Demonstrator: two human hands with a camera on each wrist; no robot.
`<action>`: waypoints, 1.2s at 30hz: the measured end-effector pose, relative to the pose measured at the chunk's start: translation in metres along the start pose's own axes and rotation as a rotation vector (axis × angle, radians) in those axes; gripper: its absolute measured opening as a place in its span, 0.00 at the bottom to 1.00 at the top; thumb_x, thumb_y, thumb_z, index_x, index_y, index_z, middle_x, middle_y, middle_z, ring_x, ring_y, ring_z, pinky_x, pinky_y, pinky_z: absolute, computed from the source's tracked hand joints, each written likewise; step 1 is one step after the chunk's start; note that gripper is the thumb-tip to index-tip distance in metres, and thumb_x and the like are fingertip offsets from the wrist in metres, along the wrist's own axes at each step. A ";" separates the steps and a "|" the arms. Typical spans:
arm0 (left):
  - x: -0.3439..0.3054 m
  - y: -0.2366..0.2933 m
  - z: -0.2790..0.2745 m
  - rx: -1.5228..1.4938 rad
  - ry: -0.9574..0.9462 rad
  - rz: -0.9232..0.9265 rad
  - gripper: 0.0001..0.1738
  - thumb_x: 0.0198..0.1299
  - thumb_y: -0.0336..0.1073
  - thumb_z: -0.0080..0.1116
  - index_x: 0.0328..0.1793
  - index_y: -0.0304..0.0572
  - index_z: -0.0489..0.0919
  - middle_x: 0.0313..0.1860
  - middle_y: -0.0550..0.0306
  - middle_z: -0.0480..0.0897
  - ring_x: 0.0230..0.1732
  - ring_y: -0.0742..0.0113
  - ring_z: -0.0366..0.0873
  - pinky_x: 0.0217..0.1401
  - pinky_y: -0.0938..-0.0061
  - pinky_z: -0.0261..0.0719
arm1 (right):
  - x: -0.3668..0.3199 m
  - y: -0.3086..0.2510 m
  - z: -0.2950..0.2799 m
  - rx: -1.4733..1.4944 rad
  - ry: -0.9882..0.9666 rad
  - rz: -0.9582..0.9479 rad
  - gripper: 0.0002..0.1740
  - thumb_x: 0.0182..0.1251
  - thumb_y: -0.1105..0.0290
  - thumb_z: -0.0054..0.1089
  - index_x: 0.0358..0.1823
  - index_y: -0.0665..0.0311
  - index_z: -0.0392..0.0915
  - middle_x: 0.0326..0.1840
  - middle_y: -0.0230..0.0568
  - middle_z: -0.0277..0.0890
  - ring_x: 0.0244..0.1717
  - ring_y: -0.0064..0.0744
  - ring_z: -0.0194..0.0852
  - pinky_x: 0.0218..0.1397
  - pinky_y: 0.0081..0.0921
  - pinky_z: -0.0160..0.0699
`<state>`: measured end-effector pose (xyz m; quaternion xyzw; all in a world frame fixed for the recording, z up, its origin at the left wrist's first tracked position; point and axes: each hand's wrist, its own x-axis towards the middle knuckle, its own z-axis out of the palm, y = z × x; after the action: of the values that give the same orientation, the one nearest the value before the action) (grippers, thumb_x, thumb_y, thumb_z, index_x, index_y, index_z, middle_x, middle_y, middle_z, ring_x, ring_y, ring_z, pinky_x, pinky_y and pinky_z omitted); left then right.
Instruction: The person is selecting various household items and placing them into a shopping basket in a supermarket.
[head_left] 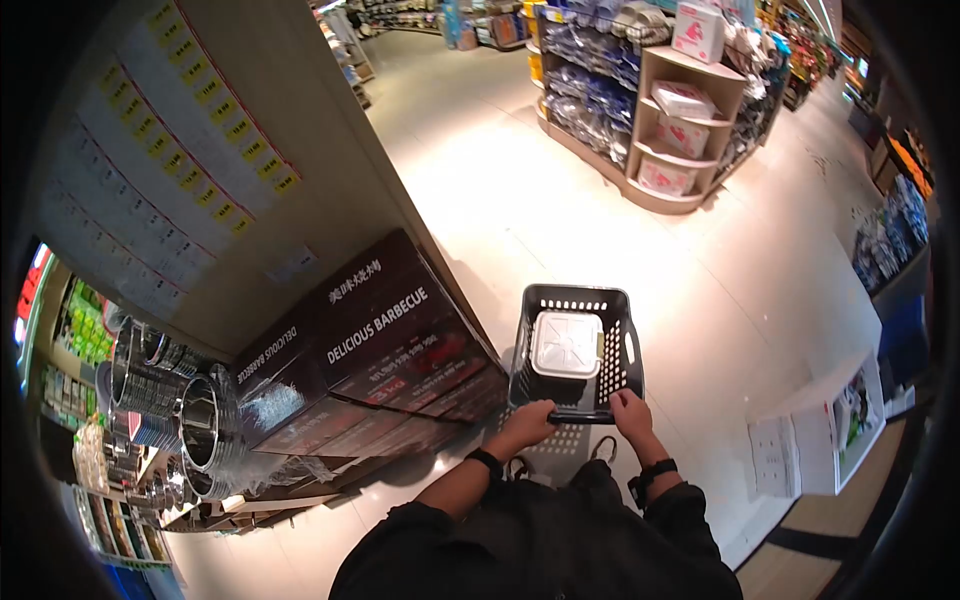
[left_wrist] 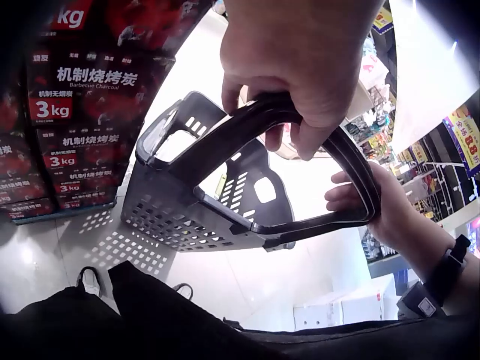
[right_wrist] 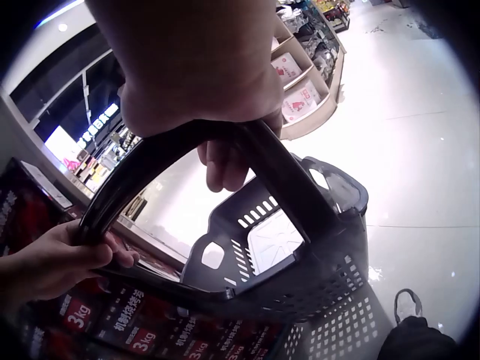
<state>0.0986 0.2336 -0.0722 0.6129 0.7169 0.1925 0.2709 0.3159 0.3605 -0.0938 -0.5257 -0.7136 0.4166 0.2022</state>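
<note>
A dark grey shopping basket with perforated sides hangs in front of the body, its black handle raised. My left hand grips one side of that handle, fingers wrapped over it in the left wrist view. On the other side, my right hand holds the handle, with fingers curled behind it in the right wrist view. Inside the basket lies a white square box with a lines pattern on its lid.
Stacked dark barbecue charcoal boxes stand close on the left, beside metal pots. Ahead is a shelf unit with rounded end shelves holding white boxes. A white carton is on the right. Pale tiled floor runs between them.
</note>
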 end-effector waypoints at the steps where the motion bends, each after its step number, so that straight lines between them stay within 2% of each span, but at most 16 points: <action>1: 0.006 0.001 -0.001 -0.002 0.004 -0.007 0.15 0.54 0.43 0.63 0.41 0.44 0.75 0.39 0.46 0.79 0.46 0.43 0.78 0.47 0.53 0.75 | 0.007 0.001 -0.003 0.001 -0.018 0.030 0.20 0.66 0.51 0.52 0.38 0.61 0.81 0.32 0.51 0.81 0.39 0.55 0.81 0.43 0.46 0.78; 7: 0.036 0.016 -0.002 -0.044 0.104 -0.127 0.15 0.51 0.41 0.66 0.39 0.41 0.77 0.38 0.44 0.79 0.45 0.43 0.77 0.46 0.55 0.74 | 0.055 0.000 -0.016 -0.040 -0.028 -0.096 0.21 0.66 0.48 0.52 0.36 0.59 0.81 0.30 0.51 0.82 0.37 0.58 0.81 0.42 0.50 0.78; 10: 0.050 0.022 0.001 -0.085 0.182 -0.152 0.13 0.48 0.37 0.66 0.38 0.41 0.78 0.37 0.43 0.78 0.46 0.43 0.77 0.46 0.56 0.75 | 0.078 -0.006 -0.028 -0.058 -0.094 -0.156 0.21 0.67 0.51 0.52 0.32 0.63 0.77 0.29 0.55 0.80 0.36 0.60 0.80 0.39 0.53 0.75; 14: 0.053 0.023 0.015 -0.045 0.262 -0.286 0.12 0.47 0.35 0.64 0.39 0.42 0.78 0.39 0.44 0.78 0.46 0.43 0.76 0.47 0.55 0.75 | 0.093 -0.010 -0.034 -0.041 -0.212 -0.149 0.21 0.67 0.51 0.51 0.33 0.63 0.78 0.31 0.55 0.80 0.38 0.59 0.80 0.41 0.51 0.76; 15: 0.067 0.018 0.002 -0.020 0.308 -0.297 0.12 0.46 0.34 0.64 0.39 0.42 0.78 0.40 0.45 0.78 0.47 0.42 0.76 0.47 0.55 0.75 | 0.113 -0.017 -0.029 -0.021 -0.201 -0.178 0.21 0.67 0.51 0.51 0.33 0.63 0.78 0.31 0.55 0.80 0.38 0.59 0.80 0.41 0.51 0.76; 18: 0.075 0.025 0.006 0.012 0.297 -0.384 0.12 0.47 0.34 0.63 0.39 0.43 0.78 0.42 0.45 0.77 0.47 0.42 0.76 0.47 0.54 0.75 | 0.123 -0.015 -0.034 -0.055 -0.236 -0.180 0.21 0.67 0.50 0.50 0.33 0.63 0.78 0.31 0.55 0.80 0.39 0.58 0.80 0.41 0.50 0.76; 23: 0.091 0.043 0.015 -0.018 0.332 -0.377 0.12 0.48 0.35 0.62 0.40 0.45 0.77 0.42 0.47 0.77 0.47 0.43 0.76 0.47 0.55 0.75 | 0.140 -0.013 -0.056 -0.139 -0.227 -0.195 0.22 0.68 0.50 0.49 0.34 0.62 0.78 0.31 0.55 0.80 0.39 0.59 0.80 0.41 0.50 0.76; 24: 0.083 0.031 0.006 0.007 0.327 -0.382 0.12 0.48 0.35 0.62 0.40 0.45 0.76 0.42 0.48 0.77 0.47 0.44 0.76 0.47 0.55 0.75 | 0.140 -0.016 -0.036 -0.120 -0.249 -0.180 0.22 0.68 0.50 0.49 0.34 0.62 0.78 0.31 0.55 0.80 0.39 0.59 0.80 0.41 0.50 0.76; 26: 0.097 0.050 0.008 -0.024 0.314 -0.383 0.12 0.48 0.36 0.62 0.40 0.46 0.76 0.42 0.48 0.77 0.47 0.45 0.76 0.47 0.55 0.75 | 0.154 -0.019 -0.063 -0.088 -0.271 -0.185 0.21 0.67 0.50 0.50 0.34 0.62 0.78 0.31 0.55 0.80 0.38 0.60 0.79 0.41 0.51 0.76; 30: 0.109 0.048 -0.006 -0.033 0.332 -0.361 0.13 0.49 0.37 0.62 0.41 0.46 0.76 0.39 0.49 0.78 0.46 0.45 0.77 0.45 0.54 0.75 | 0.174 -0.031 -0.059 -0.113 -0.278 -0.223 0.22 0.67 0.50 0.50 0.33 0.63 0.78 0.31 0.57 0.79 0.38 0.61 0.79 0.41 0.52 0.75; 32: 0.120 0.048 -0.007 -0.064 0.310 -0.351 0.13 0.49 0.39 0.62 0.41 0.46 0.76 0.39 0.49 0.79 0.46 0.45 0.78 0.45 0.53 0.75 | 0.182 -0.035 -0.070 -0.154 -0.313 -0.181 0.21 0.67 0.50 0.51 0.34 0.63 0.78 0.32 0.57 0.80 0.39 0.60 0.79 0.42 0.50 0.75; 36: 0.128 0.033 -0.023 -0.106 0.236 -0.360 0.13 0.50 0.41 0.62 0.40 0.46 0.76 0.41 0.48 0.80 0.46 0.44 0.78 0.45 0.52 0.74 | 0.210 -0.033 -0.046 -0.175 -0.342 -0.168 0.21 0.68 0.51 0.51 0.37 0.62 0.80 0.34 0.53 0.81 0.39 0.56 0.80 0.43 0.45 0.76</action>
<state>0.0966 0.3667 -0.0538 0.4331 0.8304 0.2486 0.2470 0.2529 0.5675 -0.0723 -0.4016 -0.8122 0.4180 0.0658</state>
